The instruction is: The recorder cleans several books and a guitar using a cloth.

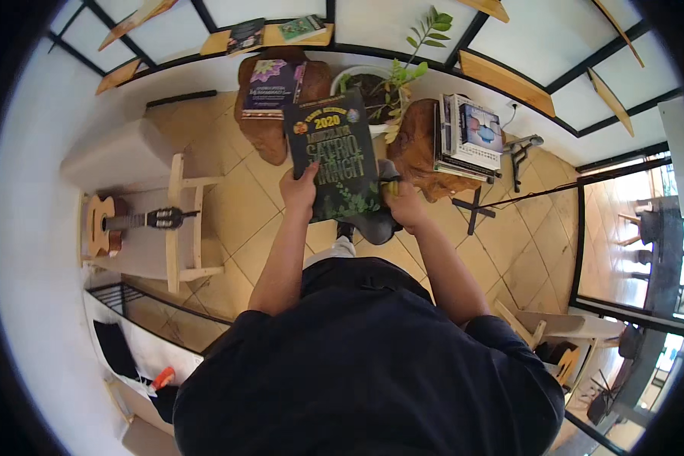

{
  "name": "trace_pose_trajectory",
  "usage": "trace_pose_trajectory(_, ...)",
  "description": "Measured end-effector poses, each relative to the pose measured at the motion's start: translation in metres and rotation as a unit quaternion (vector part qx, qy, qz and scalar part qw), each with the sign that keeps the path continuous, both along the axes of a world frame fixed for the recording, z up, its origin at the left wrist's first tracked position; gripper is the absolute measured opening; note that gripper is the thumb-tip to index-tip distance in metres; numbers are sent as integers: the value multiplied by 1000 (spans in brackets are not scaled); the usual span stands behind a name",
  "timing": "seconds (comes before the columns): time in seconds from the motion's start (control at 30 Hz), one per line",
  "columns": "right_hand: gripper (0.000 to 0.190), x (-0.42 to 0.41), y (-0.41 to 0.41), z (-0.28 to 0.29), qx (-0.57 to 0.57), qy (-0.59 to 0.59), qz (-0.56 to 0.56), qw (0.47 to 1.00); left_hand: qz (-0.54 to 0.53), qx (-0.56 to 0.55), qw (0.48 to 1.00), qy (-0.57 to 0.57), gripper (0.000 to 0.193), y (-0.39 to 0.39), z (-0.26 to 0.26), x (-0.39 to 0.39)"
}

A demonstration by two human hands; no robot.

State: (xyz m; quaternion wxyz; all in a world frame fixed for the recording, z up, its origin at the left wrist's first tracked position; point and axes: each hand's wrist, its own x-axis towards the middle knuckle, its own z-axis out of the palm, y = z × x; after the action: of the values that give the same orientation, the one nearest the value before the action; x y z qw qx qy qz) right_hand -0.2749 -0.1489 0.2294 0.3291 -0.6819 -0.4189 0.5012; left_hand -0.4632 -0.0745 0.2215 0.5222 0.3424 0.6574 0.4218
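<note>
My left hand grips the lower left edge of a dark-covered book, thumb on its front. Beside the book's lower right edge is my right hand, closed on a yellowish cloth; whether it also touches the book I cannot tell. A dark grey rounded thing shows below the book. Behind it, a purple book lies on a brown wooden stool. To the right, a stack of books rests on another wooden stool. Between the stools stands a potted plant in a white pot.
Two books lie on a wooden wall shelf. An acoustic guitar rests on a wood-framed chair at left. A black metal stand is on the tiled floor at right, near a glass partition.
</note>
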Motion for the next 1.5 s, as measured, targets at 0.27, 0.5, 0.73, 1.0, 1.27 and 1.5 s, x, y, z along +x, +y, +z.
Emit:
trace_pose_trajectory(0.27, 16, 74, 39, -5, -6, 81, -296, 952, -113, -13, 990, -83, 22, 88, -14, 86)
trace_pose_trajectory(0.5, 20, 165, 10, -12, 76, 149, -588, 791, -192, -8, 981, -37, 28, 123, -4, 179)
trace_pose_trajectory(0.73, 27, 232, -2, -5, 109, 14, -525, 844, -251, 144, 946, 144, 25, 88, -15, 305)
trace_pose_trajectory(1.0, 23, 358, 7, -51, 67, 306, -439, 842, -352, -54, 898, -259, 23, 66, -26, 437)
trace_pose_trajectory(1.27, 21, 461, 60, -103, -13, 144, -403, 904, -270, -78, 954, -105, 40, 96, -122, 501)
trace_pose_trajectory(1.5, 31, 452, 85, -151, -76, -25, -365, 928, -255, -109, 958, 77, 51, 104, -163, 507)
